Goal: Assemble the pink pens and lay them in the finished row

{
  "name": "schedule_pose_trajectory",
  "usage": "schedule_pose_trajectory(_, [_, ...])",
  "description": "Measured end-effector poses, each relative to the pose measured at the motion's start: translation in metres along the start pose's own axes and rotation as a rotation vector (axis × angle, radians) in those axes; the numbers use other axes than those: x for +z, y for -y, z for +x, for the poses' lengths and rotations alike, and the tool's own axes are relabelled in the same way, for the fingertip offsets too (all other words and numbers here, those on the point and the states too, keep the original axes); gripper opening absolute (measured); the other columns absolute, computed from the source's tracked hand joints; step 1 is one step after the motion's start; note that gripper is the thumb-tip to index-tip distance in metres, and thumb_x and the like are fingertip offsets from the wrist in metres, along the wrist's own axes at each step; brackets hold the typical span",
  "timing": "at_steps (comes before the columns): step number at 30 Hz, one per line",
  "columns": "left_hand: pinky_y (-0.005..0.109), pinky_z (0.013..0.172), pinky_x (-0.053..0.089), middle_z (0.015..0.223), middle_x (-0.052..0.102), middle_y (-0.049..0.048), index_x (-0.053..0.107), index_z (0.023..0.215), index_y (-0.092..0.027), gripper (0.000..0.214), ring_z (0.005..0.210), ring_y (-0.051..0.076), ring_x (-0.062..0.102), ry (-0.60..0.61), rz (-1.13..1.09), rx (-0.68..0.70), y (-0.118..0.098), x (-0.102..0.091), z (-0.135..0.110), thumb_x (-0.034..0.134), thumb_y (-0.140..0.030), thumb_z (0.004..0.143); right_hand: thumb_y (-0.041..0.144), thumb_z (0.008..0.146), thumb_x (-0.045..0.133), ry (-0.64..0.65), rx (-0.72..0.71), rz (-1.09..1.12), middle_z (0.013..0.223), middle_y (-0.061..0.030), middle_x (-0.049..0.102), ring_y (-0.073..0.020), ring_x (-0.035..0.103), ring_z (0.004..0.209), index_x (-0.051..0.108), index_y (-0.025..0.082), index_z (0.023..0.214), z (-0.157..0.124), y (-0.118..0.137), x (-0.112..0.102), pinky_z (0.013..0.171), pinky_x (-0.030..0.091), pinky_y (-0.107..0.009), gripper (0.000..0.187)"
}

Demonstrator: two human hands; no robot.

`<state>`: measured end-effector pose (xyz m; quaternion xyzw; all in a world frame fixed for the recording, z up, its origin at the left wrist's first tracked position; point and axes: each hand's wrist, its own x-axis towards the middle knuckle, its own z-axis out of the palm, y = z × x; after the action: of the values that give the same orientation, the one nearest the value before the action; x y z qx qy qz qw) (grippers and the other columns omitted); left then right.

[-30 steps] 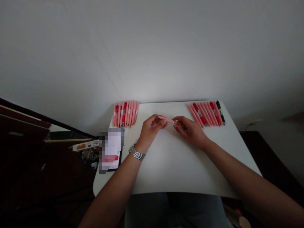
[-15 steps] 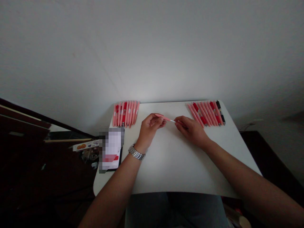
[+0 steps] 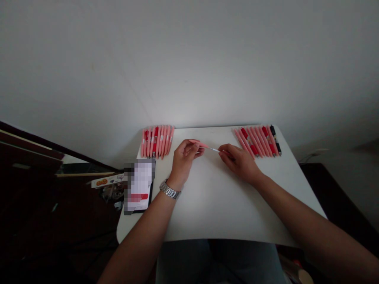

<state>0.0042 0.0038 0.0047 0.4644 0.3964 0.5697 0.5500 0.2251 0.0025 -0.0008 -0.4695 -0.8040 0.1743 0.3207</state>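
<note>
My left hand (image 3: 184,159), with a metal watch at the wrist, is closed on a pink pen barrel (image 3: 195,142) held above the white table (image 3: 213,201). A thin white refill (image 3: 211,149) runs out of the barrel toward my right hand (image 3: 239,162), which pinches the refill's other end. Both hands hover over the far middle of the table, a short gap between them. A row of pink pens (image 3: 157,140) lies at the far left corner. Another row of pink and red pens (image 3: 257,141), with a black one at its right end, lies at the far right.
A phone (image 3: 138,185) with a blurred screen lies at the table's left edge. Dark furniture and clutter (image 3: 108,189) sit to the left, below table height. A plain wall rises right behind the table. My lap shows under the near edge.
The pen has come apart: my left hand has drawn the pink barrel leftward and up, and more of the white refill now shows between the hands. My right hand has barely moved.
</note>
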Motion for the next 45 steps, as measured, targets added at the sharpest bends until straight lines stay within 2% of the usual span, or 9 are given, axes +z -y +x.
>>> schedule_pose_trajectory(6, [0.029,0.081,0.059,0.099,0.074,0.0048,0.064,0.101,-0.021,0.032,0.086,0.014,0.071,-0.076,0.001,0.02,0.002,-0.004,0.003,0.073,-0.048,0.087,0.033,0.101,0.052,0.007,0.004,0.003,0.087,-0.0047,0.07,-0.0155,0.059,0.065,0.063,0.022,0.109,0.0,0.001,-0.001,0.059,0.041,-0.027,0.017])
schedule_pose_trajectory(11, [0.027,0.079,0.057,0.096,0.072,0.0043,0.063,0.101,-0.021,0.026,0.088,0.014,0.069,-0.109,0.061,0.099,0.001,-0.007,0.005,0.068,-0.045,0.092,0.033,0.101,0.052,-0.001,-0.004,0.002,0.087,-0.0046,0.07,-0.0153,0.059,0.065,0.063,0.022,0.109,0.0,0.001,-0.001,0.06,0.042,-0.027,0.017])
schedule_pose_trajectory(16, [0.029,0.082,0.057,0.092,0.072,0.0049,0.063,0.103,-0.019,0.022,0.085,0.015,0.068,-0.127,0.289,0.167,-0.001,-0.012,0.008,0.065,-0.04,0.094,0.033,0.101,0.052,-0.013,-0.014,-0.008,0.085,-0.004,0.069,-0.0147,0.06,0.065,0.063,0.021,0.108,0.0,0.002,-0.002,0.061,0.042,-0.025,0.017])
schedule_pose_trajectory(21, [0.03,0.082,0.056,0.095,0.07,0.0046,0.064,0.106,-0.02,0.016,0.086,0.015,0.068,-0.121,0.483,0.222,-0.001,-0.017,0.01,0.061,-0.031,0.095,0.033,0.102,0.052,-0.014,-0.007,-0.024,0.083,-0.0035,0.068,-0.0143,0.058,0.064,0.063,0.021,0.109,0.0,0.003,-0.003,0.061,0.041,-0.025,0.018])
schedule_pose_trajectory(26, [0.029,0.078,0.054,0.088,0.067,0.0002,0.056,0.117,-0.023,0.028,0.081,0.015,0.065,-0.191,0.689,0.28,-0.001,-0.019,0.006,0.066,-0.026,0.091,0.033,0.101,0.053,-0.02,0.003,-0.025,0.083,-0.0034,0.068,-0.0142,0.058,0.065,0.063,0.021,0.11,0.0,0.002,-0.003,0.061,0.041,-0.025,0.018])
schedule_pose_trajectory(31, [0.03,0.074,0.05,0.088,0.068,-0.0002,0.055,0.102,-0.024,0.015,0.077,0.016,0.064,-0.188,0.981,0.298,-0.005,-0.019,0.003,0.065,-0.028,0.092,0.033,0.101,0.053,-0.028,0.006,-0.006,0.082,-0.0032,0.067,-0.014,0.058,0.066,0.063,0.02,0.109,0.0,0.003,-0.003,0.062,0.042,-0.025,0.018])
schedule_pose_trajectory(35, [0.03,0.071,0.047,0.086,0.069,0.0005,0.059,0.1,-0.024,0.01,0.077,0.017,0.065,-0.163,1.155,0.286,-0.007,-0.02,0.002,0.064,-0.029,0.093,0.034,0.102,0.053,-0.036,0.002,-0.004,0.08,-0.003,0.067,-0.0141,0.057,0.064,0.064,0.02,0.108,0.0,0.004,-0.003,0.061,0.041,-0.025,0.019])
schedule_pose_trajectory(45, [0.031,0.068,0.042,0.082,0.07,0.0023,0.062,0.092,-0.023,0.011,0.076,0.02,0.064,-0.157,1.36,0.247,-0.011,-0.02,0.001,0.059,-0.034,0.095,0.035,0.102,0.052,-0.035,0.017,0.02,0.078,-0.0025,0.067,-0.0139,0.058,0.063,0.064,0.02,0.108,0.0,0.005,-0.004,0.06,0.041,-0.025,0.02])
